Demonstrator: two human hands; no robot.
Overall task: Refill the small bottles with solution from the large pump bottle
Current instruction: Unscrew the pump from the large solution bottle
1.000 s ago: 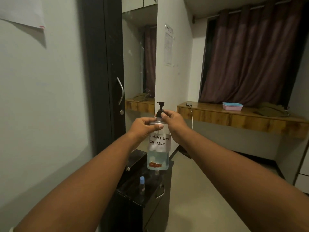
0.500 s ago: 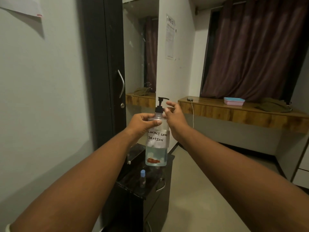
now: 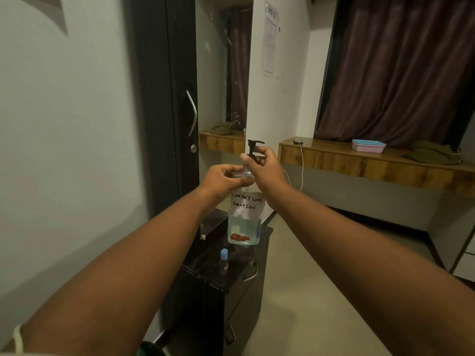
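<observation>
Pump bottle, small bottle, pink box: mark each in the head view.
pump bottle (image 3: 244,228), head view, lower clear body below the label.
small bottle (image 3: 224,253), head view, blue cap.
pink box (image 3: 368,147), head view, front wall.

One clear large pump bottle (image 3: 244,222) with black pump and handwritten label is held above one black cabinet (image 3: 218,286); on that cabinet stands one small blue-capped bottle (image 3: 224,262). Two hands.
</observation>
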